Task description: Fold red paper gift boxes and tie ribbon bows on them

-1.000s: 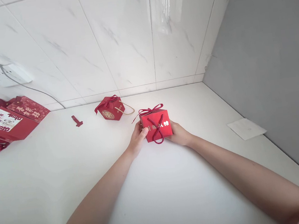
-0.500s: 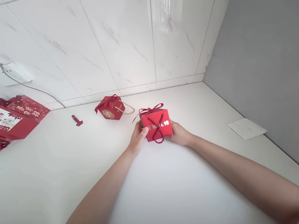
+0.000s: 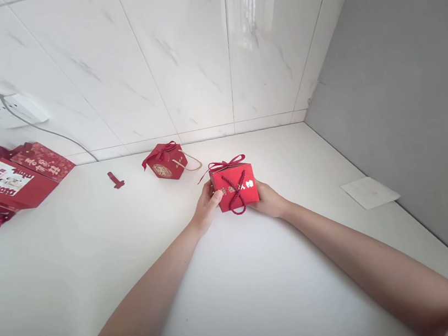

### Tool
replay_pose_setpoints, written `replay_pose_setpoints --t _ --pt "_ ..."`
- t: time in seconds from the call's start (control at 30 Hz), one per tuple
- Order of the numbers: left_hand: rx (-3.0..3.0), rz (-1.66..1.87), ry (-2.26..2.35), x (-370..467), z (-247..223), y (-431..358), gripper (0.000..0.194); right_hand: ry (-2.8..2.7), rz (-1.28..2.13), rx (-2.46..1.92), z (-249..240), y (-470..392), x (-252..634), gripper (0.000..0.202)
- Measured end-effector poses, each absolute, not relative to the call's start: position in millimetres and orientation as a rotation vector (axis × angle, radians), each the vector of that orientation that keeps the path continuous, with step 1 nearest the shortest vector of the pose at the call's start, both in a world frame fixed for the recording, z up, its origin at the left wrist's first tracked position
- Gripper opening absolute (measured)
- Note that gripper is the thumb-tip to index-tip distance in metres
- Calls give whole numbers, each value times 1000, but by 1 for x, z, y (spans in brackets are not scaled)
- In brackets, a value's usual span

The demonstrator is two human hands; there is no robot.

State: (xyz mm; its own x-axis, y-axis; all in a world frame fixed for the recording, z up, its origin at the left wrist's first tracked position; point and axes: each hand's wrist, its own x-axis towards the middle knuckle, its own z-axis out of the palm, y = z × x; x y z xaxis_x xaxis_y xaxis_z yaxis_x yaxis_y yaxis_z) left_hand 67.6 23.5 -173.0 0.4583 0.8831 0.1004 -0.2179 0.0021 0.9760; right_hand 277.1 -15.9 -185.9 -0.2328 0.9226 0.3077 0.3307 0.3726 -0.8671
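Red gift box [image 3: 236, 188], held two-handed, mid-frame
Left hand [image 3: 206, 206] grips its left side, right hand [image 3: 269, 200] cups the right, probably so the bow [image 3: 227, 163] up top doesn't get squashed.

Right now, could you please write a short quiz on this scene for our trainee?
1. True or false: the left hand and right hand both touch the red box between them.
2. Where does the white sheet lie? A) left of the red box B) right of it C) on top of it
3. Fill in: the gold-handled box is nearer the ___ hand.

Key: 1. true; 2. B; 3. left.
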Motion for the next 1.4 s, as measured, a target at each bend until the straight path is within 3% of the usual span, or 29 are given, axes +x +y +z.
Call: replay_pose_setpoints --t 0.3,0.53,0.7,0.9,1.17,1.4 --pt "919 1041 660 67 -168 26 49 -1765 817 -1068 -188 -15 277 75" --pt "707 956 423 53 -155 34 74 -1672 701 -1150 -193 -16 278 53" --pt "699 893 340 52 -158 34 78 -1653 711 -1194 -193 -15 279 45" --pt "675 823 368 51 -156 32 71 -1676 732 -1183 -193 -17 278 42" --pt "655 917 537 53 -158 34 41 -1645 794 -1197 -189 -18 277 34" --pt "672 914 541 54 -161 34 40 -1660 853 -1133 -181 -21 279 38"
